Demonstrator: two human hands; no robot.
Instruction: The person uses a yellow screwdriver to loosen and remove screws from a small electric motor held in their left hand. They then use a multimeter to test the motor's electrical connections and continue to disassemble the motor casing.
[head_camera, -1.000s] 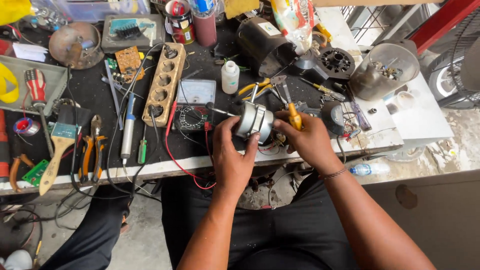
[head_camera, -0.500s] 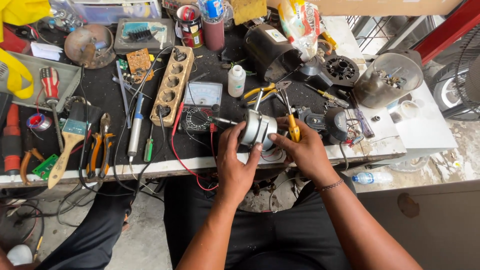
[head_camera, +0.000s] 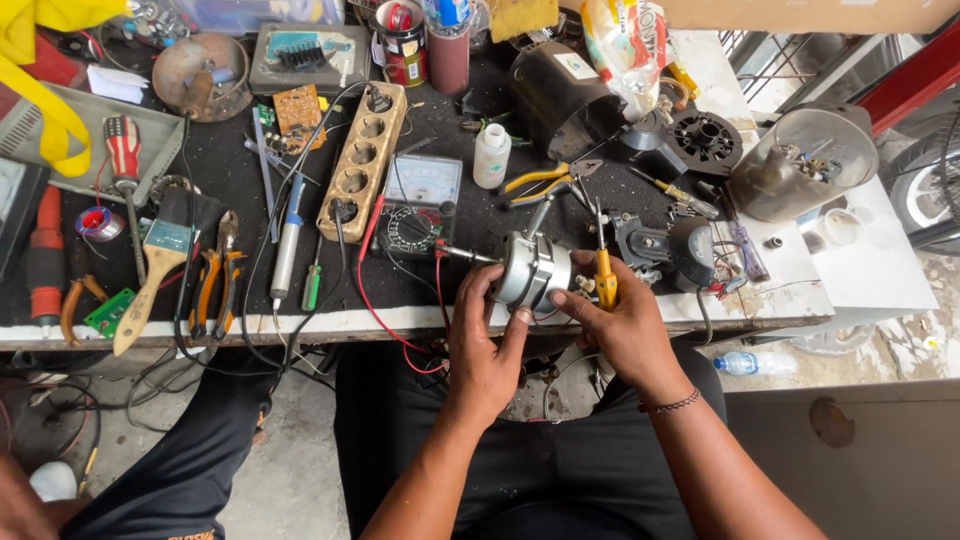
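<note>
Since the earlier pictures the two hands and the small silver motor (head_camera: 530, 272) have kept to the same place at the front edge of the table (head_camera: 800, 290), while the view has shifted a little to the left and the hands sit slightly lower in it. The left hand (head_camera: 485, 345) is closed around the motor from the near side, its fingers curled up against the round metal body and the thumb along its left face. The right hand (head_camera: 620, 320) grips the motor's right side and also clasps a yellow-handled screwdriver (head_camera: 605, 285), whose shaft points up and away from the person. The motor's shaft sticks out toward the back of the table, and it is held just above the front edge, right of the middle.

Just behind the motor lies an analogue meter (head_camera: 420, 200) with red and black leads (head_camera: 375, 300) trailing over the front edge. Left of the meter a wooden socket strip (head_camera: 362, 160) lies slanted. Yellow-handled pliers (head_camera: 535, 182) lie just beyond the motor, beside a small white bottle (head_camera: 491, 155). Near the front left corner lie a paintbrush (head_camera: 155, 270) and orange-handled pliers (head_camera: 215, 280). Toward the right edge stands a domed metal housing (head_camera: 800, 165).
</note>
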